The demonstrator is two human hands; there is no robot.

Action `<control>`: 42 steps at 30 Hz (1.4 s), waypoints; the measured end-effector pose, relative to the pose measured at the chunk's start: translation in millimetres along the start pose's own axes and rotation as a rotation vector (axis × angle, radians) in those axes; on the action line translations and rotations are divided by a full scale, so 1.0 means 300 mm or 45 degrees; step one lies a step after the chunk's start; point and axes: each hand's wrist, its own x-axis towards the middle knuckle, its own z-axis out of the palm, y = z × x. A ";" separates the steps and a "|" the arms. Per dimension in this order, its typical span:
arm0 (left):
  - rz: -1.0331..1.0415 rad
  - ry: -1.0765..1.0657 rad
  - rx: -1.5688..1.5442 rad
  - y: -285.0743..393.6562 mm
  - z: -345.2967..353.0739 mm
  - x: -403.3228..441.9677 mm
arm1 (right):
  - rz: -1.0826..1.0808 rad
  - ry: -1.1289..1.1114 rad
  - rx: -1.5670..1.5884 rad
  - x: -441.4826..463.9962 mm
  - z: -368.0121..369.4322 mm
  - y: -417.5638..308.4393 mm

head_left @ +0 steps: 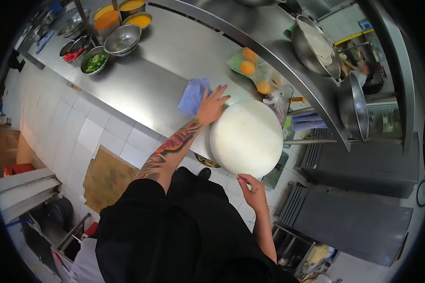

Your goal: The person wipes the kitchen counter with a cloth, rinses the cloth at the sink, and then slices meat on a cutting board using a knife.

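A large round white board (246, 137) lies at the right end of the steel counter (141, 80). My left hand (211, 106) is at its upper left edge, fingers spread, with the fingertips beside a folded blue cloth (193, 96) on the counter. The forearm behind it is tattooed. At the board's lower edge my right hand (252, 189) has its thumb and index finger closed together on the rim.
Plastic bags with oranges (247, 68) lie behind the board. Metal bowls, one with green vegetables (95, 63), stand at the counter's far left. A steel shelf (269, 52) overhangs the back, holding a bowl of white powder (315, 45). Another person (362, 73) is beyond it.
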 end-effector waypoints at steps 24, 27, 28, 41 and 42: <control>0.020 -0.010 0.339 -0.744 -0.522 -0.588 | 0.192 -0.299 -0.065 -0.143 0.074 0.138; -0.598 0.245 0.720 -1.170 -0.727 -0.653 | 0.311 -0.193 -0.191 -0.143 0.019 0.127; -0.603 0.244 0.719 -1.167 -0.697 -0.643 | 0.323 -0.183 -0.221 -0.150 0.007 0.127; 0.460 -0.077 -0.059 -0.296 -0.243 -0.291 | 0.131 -0.398 -0.079 -0.088 0.091 0.001; 0.285 -0.009 0.327 -0.497 -0.163 -0.273 | 0.137 -0.341 -0.075 -0.093 0.071 0.003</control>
